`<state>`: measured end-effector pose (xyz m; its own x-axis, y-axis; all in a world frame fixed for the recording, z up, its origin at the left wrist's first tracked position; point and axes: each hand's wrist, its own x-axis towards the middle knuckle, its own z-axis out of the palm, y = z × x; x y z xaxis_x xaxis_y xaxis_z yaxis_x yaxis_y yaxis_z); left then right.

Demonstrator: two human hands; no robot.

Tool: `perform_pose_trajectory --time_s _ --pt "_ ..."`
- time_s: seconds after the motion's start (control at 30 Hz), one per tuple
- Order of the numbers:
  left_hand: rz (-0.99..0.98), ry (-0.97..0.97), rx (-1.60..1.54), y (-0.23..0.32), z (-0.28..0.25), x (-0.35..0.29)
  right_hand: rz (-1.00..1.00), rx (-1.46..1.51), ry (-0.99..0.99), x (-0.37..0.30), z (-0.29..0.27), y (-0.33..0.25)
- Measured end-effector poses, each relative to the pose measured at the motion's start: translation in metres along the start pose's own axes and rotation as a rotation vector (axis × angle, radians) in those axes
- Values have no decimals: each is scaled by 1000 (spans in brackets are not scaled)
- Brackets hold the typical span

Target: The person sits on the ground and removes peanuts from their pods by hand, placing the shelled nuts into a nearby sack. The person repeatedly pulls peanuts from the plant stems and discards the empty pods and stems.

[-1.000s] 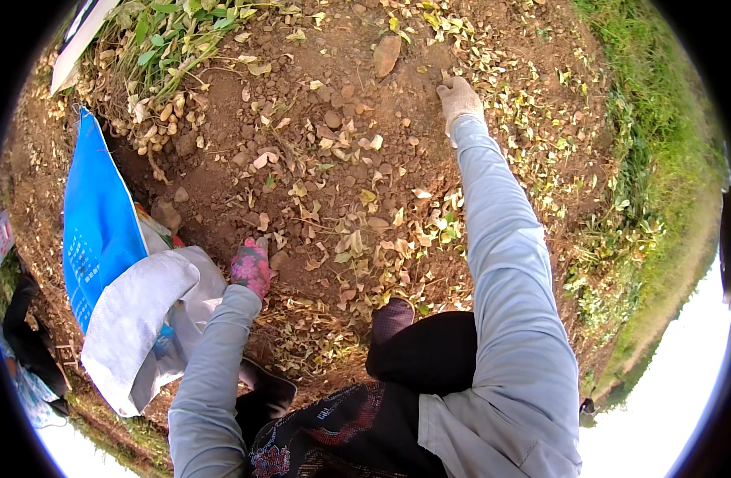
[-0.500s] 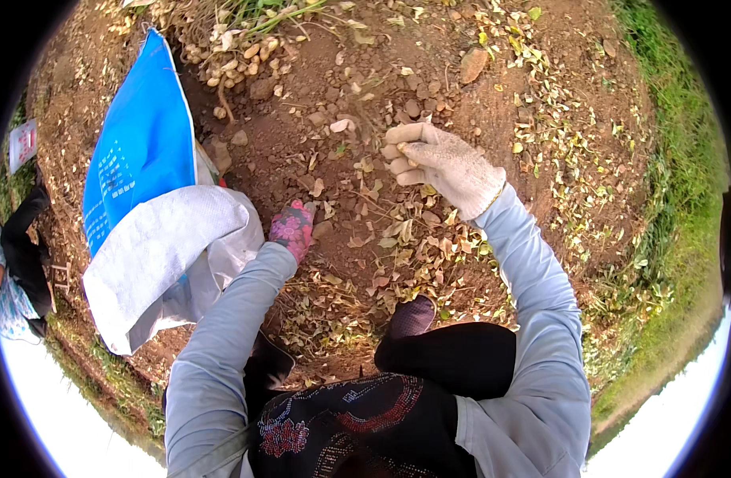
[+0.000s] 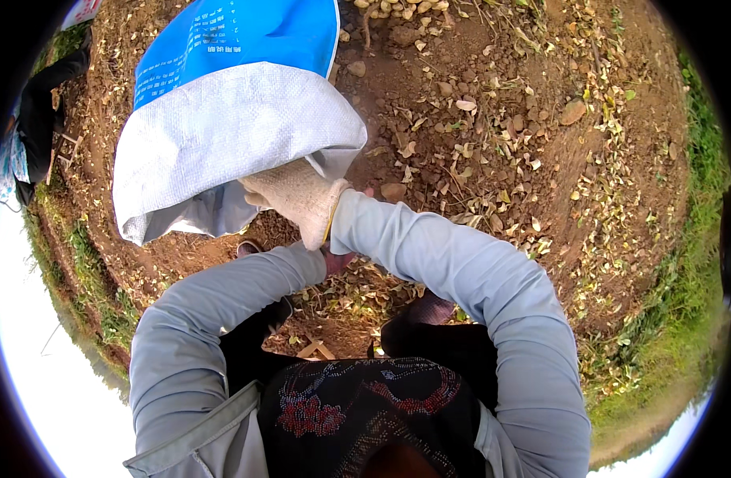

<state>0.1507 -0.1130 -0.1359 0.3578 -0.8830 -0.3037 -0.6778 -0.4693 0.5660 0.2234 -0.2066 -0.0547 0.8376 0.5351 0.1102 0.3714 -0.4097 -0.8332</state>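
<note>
A blue and white woven sack (image 3: 222,131) lies on the soil at the left, its white rim folded back and its mouth facing me. My right hand (image 3: 298,195), in a cream knitted glove, reaches into that mouth. Its fingers are hidden inside the sack, so whether they hold anything does not show. Below the right wrist is my left hand (image 3: 338,261) in a pink patterned glove. The right forearm crosses over it, hiding most of the hand and its fingers.
Peanuts in their shells (image 3: 401,8) lie heaped at the top edge. Dry leaves and clods cover the brown soil, with a larger stone (image 3: 572,111) at the right. Green grass (image 3: 676,319) borders the right side. Another person's dark-clothed legs (image 3: 43,119) show at the far left.
My right hand has swung left from above the soil into the sack's mouth. My left hand has come nearer to me, under the right forearm. The view has shifted leftward.
</note>
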Motion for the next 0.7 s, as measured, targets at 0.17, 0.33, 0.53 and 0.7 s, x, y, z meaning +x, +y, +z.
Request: perform_pose_trajectory --time_s 0.17,0.33,0.53,0.7 --pt "139 90 18 -1 -48 -51 699 1166 -446 -60 -46 -2" --pt "-97 -147 -150 3 -158 -98 988 682 114 -96 -102 68" --pt "51 -107 -334 38 -257 -95 872 -42 323 -30 -117 172" --pt "-354 247 -143 98 -283 -142 750 -492 275 55 -79 187"
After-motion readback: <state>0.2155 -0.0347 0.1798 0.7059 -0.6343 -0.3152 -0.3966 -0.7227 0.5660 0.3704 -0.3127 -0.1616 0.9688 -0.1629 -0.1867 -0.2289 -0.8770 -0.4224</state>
